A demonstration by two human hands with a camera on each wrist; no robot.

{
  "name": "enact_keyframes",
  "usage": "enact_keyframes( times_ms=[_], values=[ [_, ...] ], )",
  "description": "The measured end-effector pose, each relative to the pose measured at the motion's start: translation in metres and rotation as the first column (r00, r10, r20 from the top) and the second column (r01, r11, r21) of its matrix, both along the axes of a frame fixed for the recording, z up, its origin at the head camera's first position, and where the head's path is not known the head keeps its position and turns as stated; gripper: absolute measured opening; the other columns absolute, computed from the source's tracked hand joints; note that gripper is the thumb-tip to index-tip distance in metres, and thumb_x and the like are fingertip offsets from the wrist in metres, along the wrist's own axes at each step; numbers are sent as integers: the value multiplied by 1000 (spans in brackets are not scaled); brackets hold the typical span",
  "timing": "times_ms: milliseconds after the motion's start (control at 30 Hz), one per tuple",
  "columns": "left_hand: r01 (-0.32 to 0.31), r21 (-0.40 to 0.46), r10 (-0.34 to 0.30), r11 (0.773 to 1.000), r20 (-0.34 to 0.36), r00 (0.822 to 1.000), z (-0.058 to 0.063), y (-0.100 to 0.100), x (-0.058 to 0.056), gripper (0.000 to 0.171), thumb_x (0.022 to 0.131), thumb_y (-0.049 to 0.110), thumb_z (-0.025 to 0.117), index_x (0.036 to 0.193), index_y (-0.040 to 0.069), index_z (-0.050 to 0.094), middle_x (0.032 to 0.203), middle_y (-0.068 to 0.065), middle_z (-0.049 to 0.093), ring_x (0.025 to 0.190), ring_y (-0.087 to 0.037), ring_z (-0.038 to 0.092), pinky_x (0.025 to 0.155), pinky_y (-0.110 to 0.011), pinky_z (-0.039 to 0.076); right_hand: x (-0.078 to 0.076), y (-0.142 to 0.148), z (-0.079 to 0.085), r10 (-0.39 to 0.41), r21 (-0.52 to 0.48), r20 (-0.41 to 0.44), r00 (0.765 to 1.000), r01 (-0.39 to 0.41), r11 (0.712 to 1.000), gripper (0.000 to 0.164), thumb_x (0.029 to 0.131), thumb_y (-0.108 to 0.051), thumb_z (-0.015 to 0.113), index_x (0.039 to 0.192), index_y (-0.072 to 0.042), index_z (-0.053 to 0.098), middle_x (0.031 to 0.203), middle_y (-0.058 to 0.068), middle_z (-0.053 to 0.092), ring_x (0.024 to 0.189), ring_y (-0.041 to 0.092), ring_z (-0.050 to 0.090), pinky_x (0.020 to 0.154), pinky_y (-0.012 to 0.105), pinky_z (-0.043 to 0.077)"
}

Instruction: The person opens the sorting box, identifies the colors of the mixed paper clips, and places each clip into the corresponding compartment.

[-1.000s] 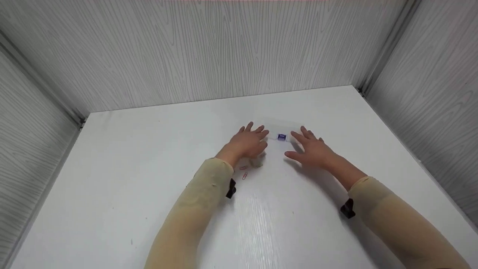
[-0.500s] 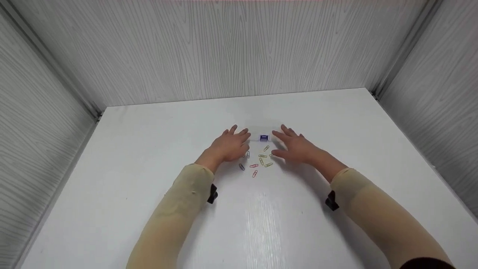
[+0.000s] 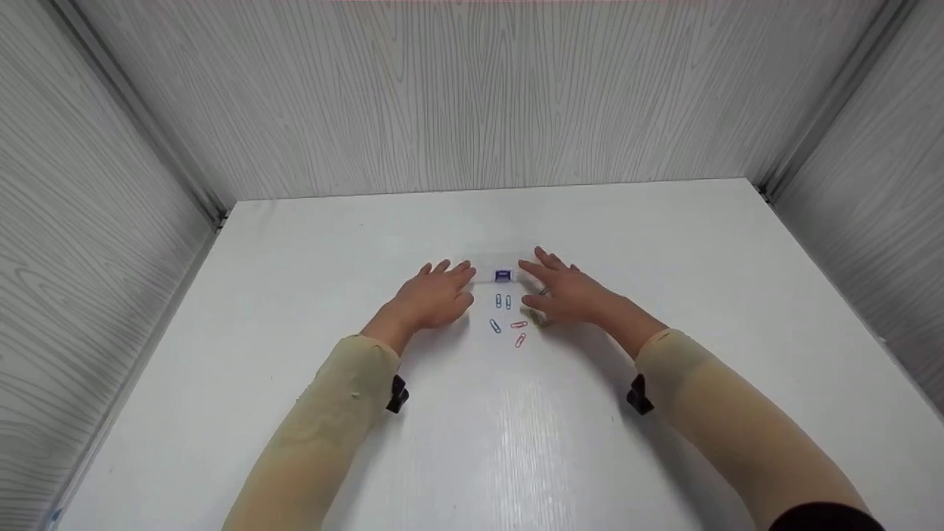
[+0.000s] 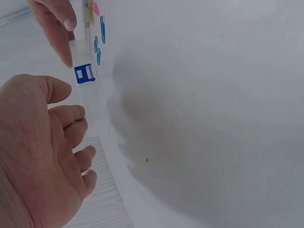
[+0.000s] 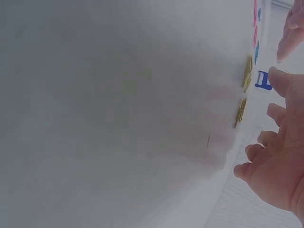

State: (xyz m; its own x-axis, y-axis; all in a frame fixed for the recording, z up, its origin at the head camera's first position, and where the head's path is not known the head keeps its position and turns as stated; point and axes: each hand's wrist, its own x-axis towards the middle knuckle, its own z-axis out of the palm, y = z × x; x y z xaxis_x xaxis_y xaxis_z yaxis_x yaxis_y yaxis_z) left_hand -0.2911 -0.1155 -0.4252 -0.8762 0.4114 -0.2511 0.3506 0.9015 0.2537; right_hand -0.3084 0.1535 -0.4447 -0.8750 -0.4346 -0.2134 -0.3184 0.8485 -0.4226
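Observation:
A transparent plastic box (image 3: 483, 264) with a blue latch (image 4: 85, 73) on its near side sits on the white table between my hands. My left hand (image 3: 434, 295) is at its left end, fingers spread and loosely bent. At the right end is my right hand (image 3: 568, 292), its fingers spread and its thumb pointing inward. Neither hand grips anything. In front of the box lie blue paper clips (image 3: 495, 326) and red paper clips (image 3: 521, 340). Yellow paper clips (image 5: 247, 73) lie below my right hand, partly hidden by it in the head view.
Grey wood-grain panels (image 3: 472, 96) stand behind the table and along both sides. White tabletop (image 3: 487, 442) stretches toward me between the forearms. A small black device (image 3: 397, 394) is worn on the left wrist, another (image 3: 639, 395) on the right.
Both hands and the box have shifted left past the paper clips as the head view turned. Blue clips have come out from under my left hand; my right hand now covers some yellow ones.

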Motion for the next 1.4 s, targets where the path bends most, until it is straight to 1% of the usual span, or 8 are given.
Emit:
enact_keyframes(
  times_ms=[300,567,733,867,1000,1100,1233,1400],
  values=[
    [-15,-14,15,1000,11,1000,2,-7,7,63,111,36,34,169,12,30,175,-3,23,162,-32,17,132,-47,10,0,-8,1,6,-7,5,1000,-6,1000,72,106,-50,59,169,-32,30,179,3,7,163,30,7,130,55,10],
    [0,-26,0,1000,-1,1000,6,-7,12,62,111,36,34,167,10,33,174,-5,27,161,-33,19,131,-48,11,4,-8,7,30,-20,2,1000,-30,999,69,107,-45,60,168,-26,35,178,7,11,163,30,13,130,54,11],
    [-12,-23,11,1000,-12,1000,3,-8,10,62,110,35,33,167,11,34,174,-4,27,162,-33,17,132,-48,10,2,-8,7,36,-30,11,999,-36,999,69,108,-43,60,168,-26,34,178,8,11,162,31,14,130,55,11],
    [-31,-4,31,1000,-19,999,-1,-8,6,62,110,34,34,168,12,32,175,-3,25,162,-32,16,132,-47,10,-4,-8,4,34,-21,9,999,-34,999,68,108,-41,60,169,-26,33,178,8,10,162,33,15,130,55,13],
    [-36,12,36,999,-30,999,-6,-6,3,63,110,35,35,168,10,31,175,-4,24,162,-33,17,132,-48,10,-11,-8,1,38,0,-14,999,-38,999,66,109,-40,59,168,-25,34,178,9,12,162,35,16,129,56,19],
    [-35,14,36,999,-50,998,-9,-4,1,62,111,36,37,167,10,33,174,-5,26,161,-33,19,131,-49,11,-14,-7,-1,47,0,-28,999,-47,999,64,110,-39,58,168,-23,35,177,11,13,160,36,21,127,56,24],
    [-48,19,49,999,-73,996,-8,-3,0,62,110,37,39,166,10,37,173,-5,30,161,-34,22,131,-51,11,-16,-7,-1,46,-24,-47,998,-47,999,63,110,-37,58,167,-21,38,177,12,16,159,37,26,126,55,27],
    [-57,13,58,998,-80,995,-5,-1,-1,61,110,38,40,165,10,40,172,-5,32,160,-33,25,130,-54,13,-16,-6,-1,46,-39,-69,997,-49,998,62,110,-35,59,166,-19,39,176,12,19,158,35,28,126,52,29]
  ],
)
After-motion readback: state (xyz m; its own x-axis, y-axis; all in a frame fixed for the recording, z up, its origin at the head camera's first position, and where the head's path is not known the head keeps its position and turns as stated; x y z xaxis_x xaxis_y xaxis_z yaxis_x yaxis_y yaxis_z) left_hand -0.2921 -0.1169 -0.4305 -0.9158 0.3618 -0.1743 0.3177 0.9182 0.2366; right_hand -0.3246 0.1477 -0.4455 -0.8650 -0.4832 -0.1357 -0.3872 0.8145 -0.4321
